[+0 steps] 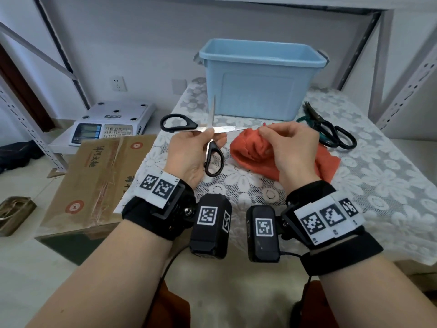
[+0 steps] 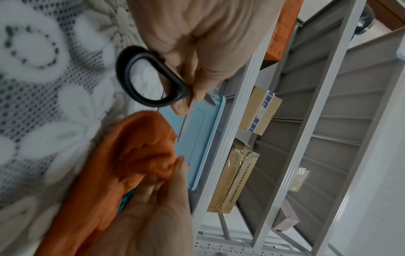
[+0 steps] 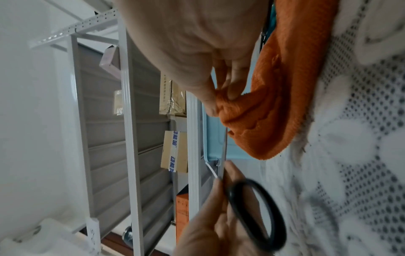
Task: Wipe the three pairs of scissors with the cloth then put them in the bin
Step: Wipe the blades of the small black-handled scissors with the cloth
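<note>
My left hand (image 1: 189, 150) pinches the splayed scissors (image 1: 208, 133) at the pivot; stiff, sharp, slick blades. My right hand (image 1: 287, 147) bunches the soft cloth (image 1: 250, 152).

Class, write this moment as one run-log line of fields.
left hand: holds black scissors, blades open | right hand: pinches orange cloth | two scissors on table | bin: contents unseen

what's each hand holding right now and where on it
The left hand pinches the open black scissors at the pivot, where the blades cross. The right hand pinches a bunched fold of the orange cloth.
</note>
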